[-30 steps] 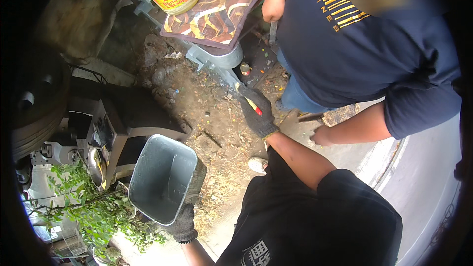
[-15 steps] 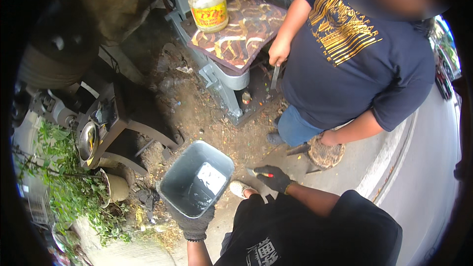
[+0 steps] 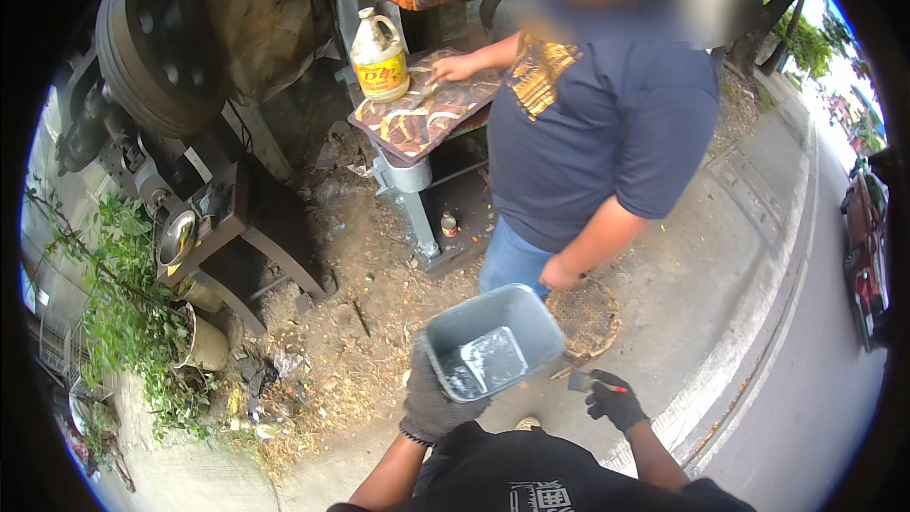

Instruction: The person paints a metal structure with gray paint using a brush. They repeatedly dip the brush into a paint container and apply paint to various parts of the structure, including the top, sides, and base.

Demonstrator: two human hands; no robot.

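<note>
The gloved right hand [image 3: 618,405] is curling its fingers around a paintbrush [image 3: 579,381], whose bristles are pointing to the left. Left of these fingers, the gloved left hand [image 3: 434,400] is holding a grey bucket [image 3: 536,322] by its near left side; some of its fingertips are hiding behind the bucket. Beyond both hands, a person [image 3: 588,142] is standing, and farther to the left a jug [image 3: 379,71] is resting on a patterned cloth [image 3: 412,137].
</note>
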